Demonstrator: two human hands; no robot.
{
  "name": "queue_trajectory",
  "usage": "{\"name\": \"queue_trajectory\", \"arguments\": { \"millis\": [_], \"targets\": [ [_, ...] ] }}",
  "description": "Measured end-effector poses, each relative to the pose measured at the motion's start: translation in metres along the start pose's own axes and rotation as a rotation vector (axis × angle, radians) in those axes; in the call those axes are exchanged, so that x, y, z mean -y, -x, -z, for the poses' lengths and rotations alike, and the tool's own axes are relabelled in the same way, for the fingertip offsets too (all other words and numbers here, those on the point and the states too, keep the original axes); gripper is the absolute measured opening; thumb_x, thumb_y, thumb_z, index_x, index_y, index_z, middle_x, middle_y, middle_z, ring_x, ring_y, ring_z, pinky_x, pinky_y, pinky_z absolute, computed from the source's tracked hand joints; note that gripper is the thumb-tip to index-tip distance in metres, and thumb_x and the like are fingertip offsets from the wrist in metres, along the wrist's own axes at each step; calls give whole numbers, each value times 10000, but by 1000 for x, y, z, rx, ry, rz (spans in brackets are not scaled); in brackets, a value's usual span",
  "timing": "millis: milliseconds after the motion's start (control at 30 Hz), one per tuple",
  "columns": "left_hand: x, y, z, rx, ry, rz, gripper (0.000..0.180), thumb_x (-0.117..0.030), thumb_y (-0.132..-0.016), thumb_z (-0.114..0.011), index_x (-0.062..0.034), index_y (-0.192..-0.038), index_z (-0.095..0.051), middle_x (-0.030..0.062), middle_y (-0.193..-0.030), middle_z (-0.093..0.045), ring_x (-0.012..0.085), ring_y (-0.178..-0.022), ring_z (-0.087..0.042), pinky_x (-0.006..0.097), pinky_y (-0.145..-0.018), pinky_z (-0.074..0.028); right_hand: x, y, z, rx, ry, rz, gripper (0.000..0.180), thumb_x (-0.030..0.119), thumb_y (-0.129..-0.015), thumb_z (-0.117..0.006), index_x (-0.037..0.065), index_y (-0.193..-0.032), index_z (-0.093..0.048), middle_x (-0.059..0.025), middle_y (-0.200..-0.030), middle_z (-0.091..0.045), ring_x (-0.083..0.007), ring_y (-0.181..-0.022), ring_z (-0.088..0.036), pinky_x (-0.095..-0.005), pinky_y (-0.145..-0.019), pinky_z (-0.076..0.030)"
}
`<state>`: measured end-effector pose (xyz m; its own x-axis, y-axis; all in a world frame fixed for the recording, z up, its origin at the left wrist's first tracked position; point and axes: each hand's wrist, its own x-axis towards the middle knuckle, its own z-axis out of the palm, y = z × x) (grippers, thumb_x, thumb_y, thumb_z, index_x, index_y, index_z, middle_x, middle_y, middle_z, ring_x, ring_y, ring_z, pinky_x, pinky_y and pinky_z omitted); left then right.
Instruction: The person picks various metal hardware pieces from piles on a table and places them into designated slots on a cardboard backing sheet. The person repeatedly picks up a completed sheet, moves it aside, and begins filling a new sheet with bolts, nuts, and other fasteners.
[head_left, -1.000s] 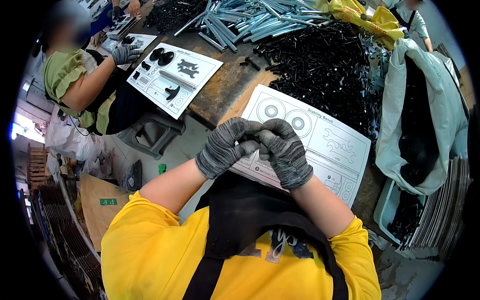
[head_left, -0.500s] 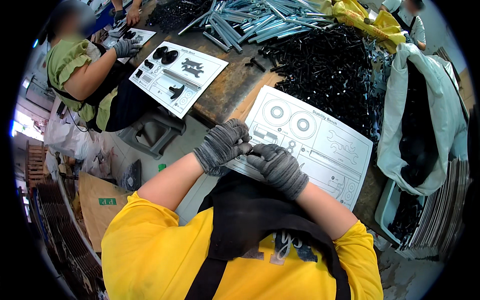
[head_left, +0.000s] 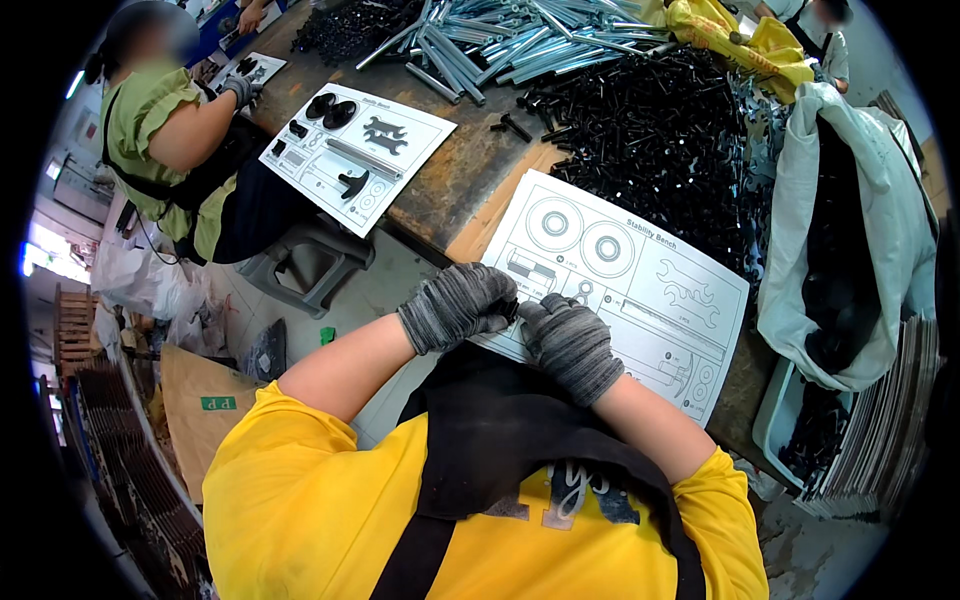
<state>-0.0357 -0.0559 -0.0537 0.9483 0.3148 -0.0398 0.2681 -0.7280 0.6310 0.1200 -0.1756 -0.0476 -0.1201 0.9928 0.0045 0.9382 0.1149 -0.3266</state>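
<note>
My left hand (head_left: 458, 308), in a grey striped knit glove, is closed over the near left edge of a white printed sheet (head_left: 655, 262) with outline drawings of parts. Close beside it my right hand (head_left: 572, 345), gloved alike, has its fingers curled in, its fingertips almost meeting the left ones. A small dark thing shows between the fingertips, too little of it visible to name. The sheet lies tilted on the worktable (head_left: 430, 205), its drawings showing discs, wrenches, a bolt and a long tube.
Beyond the sheet lies a heap of black bolts (head_left: 640, 135), with metal tubes (head_left: 520, 45) behind. A white sack (head_left: 790, 250) of black parts stands at right, above a pale bin (head_left: 772, 420). At left, a second sheet (head_left: 410, 125) carries parts; a co-worker (head_left: 185, 120) sits beyond it.
Both my hands have shifted slightly to the right, the left turning so a small dark thing shows at the fingertips. The co-worker's gloved hand has drawn away to the left.
</note>
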Motion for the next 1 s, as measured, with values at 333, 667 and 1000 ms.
{"name": "queue_trajectory", "arguments": {
  "millis": [333,667,1000],
  "targets": [
    [-10,1,-1,-147,80,-33,250,-187,-648,-683,-79,-842,-570,84,-793,-590,277,-755,-577,355,-677,-463,-9,4,15,162,-68,11,306,209,-795,-492,84,-1069,-545,-155,-850,-570,-290,-784,-586,-390,-693,-480],
    [-13,-9,11,-319,-50,-120,451,-317,-602,-729,-59,-923,-544,103,-881,-563,272,-802,-575,348,-712,-469,-125,19,42,-106,-419,-264,234,230,-816,-553,91,-994,-612,-136,-903,-626,-276,-809,-602,-351,-743,-479],
    [62,-151,73,-414,-602,382,349,-183,-746,-607,-134,-1087,-548,76,-1058,-543,256,-948,-549,368,-812,-437,-140,21,36,-142,-812,-445,215,169,-812,-586,92,-1011,-617,-92,-882,-639,-175,-805,-604,-281,-752,-475]
  ]
}}
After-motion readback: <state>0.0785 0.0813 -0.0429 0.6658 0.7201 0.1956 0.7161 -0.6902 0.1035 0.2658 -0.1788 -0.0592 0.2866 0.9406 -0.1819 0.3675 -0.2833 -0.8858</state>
